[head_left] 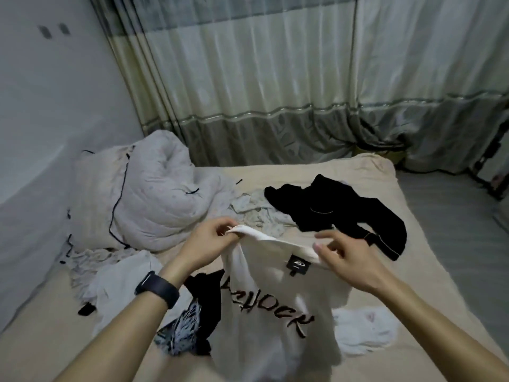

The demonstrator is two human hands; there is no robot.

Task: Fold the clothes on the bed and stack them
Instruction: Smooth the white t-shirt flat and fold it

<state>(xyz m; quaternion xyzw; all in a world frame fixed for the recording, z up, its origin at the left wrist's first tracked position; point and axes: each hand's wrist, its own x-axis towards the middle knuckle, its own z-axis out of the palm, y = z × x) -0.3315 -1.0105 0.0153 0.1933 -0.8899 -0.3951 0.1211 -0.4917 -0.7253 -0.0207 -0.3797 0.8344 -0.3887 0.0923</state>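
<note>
A white T-shirt (pixel 275 299) with dark lettering and a black neck label hangs in front of me above the bed. My left hand (pixel 212 241) pinches its collar at the left end. My right hand (pixel 347 260) grips the collar at the right end, thumb on the rim. A black garment with a pale print (pixel 192 312) lies under the shirt on the left. A crumpled black garment (pixel 341 213) lies further back on the right. A pale patterned garment (pixel 259 213) sits beside it.
The beige bed sheet (pixel 427 271) runs to the right edge. A bunched white quilt (pixel 148 197) with dark piping fills the back left by the wall. White clothes lie at the left (pixel 124 282) and right (pixel 363 329). Curtains (pixel 275 78) hang behind.
</note>
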